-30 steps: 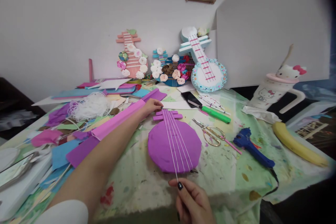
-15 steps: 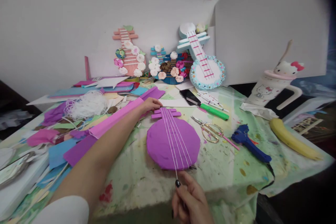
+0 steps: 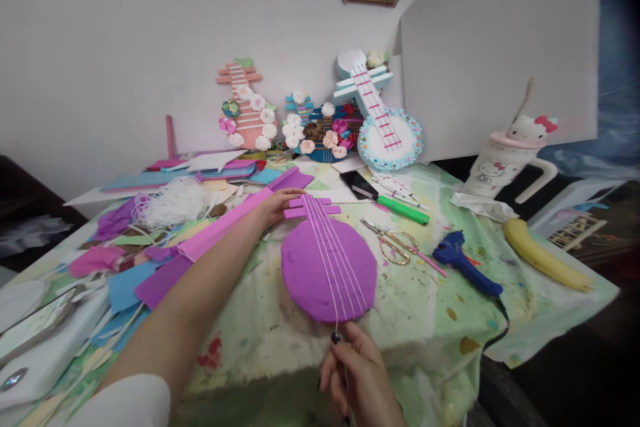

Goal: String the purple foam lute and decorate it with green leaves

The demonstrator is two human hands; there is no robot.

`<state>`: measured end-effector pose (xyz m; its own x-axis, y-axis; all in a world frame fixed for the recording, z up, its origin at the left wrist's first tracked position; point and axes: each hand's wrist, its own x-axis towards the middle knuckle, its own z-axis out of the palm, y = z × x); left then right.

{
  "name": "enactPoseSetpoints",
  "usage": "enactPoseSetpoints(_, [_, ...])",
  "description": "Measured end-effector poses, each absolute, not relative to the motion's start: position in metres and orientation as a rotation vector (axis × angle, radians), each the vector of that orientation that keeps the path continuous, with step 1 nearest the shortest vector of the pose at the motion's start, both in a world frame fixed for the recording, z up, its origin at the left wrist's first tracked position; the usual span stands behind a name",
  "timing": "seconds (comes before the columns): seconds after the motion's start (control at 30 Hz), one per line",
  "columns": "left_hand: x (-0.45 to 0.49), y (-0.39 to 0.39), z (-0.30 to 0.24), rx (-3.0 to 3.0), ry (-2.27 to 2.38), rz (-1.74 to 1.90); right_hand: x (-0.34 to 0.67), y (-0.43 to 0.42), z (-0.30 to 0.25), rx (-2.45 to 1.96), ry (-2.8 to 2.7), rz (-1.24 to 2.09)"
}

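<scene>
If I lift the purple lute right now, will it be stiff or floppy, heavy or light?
The purple lute is probably stiff, since its round face looks flat. It may be light for its size, as the creased covering looks like paper. Lifting could tug the string, which runs straight to the right hand.

Matt paper-like instrument (image 3: 327,270), shiny metal scissors (image 3: 382,232)

A stringed instrument (image 3: 330,267) lies on the worktop (image 3: 250,327). Right of it come scissors (image 3: 381,231), a glue gun (image 3: 467,263), then a banana (image 3: 545,257), with a cup (image 3: 500,170) behind it. A heap of string (image 3: 170,203) lies left; other instruments (image 3: 390,137) stand before the wall (image 3: 125,47) behind.
</scene>
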<state>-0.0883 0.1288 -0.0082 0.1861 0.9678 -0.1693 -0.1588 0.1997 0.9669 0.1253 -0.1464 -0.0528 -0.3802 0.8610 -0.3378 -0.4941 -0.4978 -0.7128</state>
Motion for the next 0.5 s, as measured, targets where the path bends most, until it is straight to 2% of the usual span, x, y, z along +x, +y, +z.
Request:
enactPoseSetpoints(0.27, [-0.062, 0.109, -0.012, 0.953, 0.987, 1.268, 0.131, -0.156, -0.052, -0.885, -0.567, 1.934])
enactPoseSetpoints(0.5, [-0.036, 0.093, -0.004, 1.109, 1.045, 1.268, 0.133, -0.156, -0.049, -0.875, -0.521, 1.916])
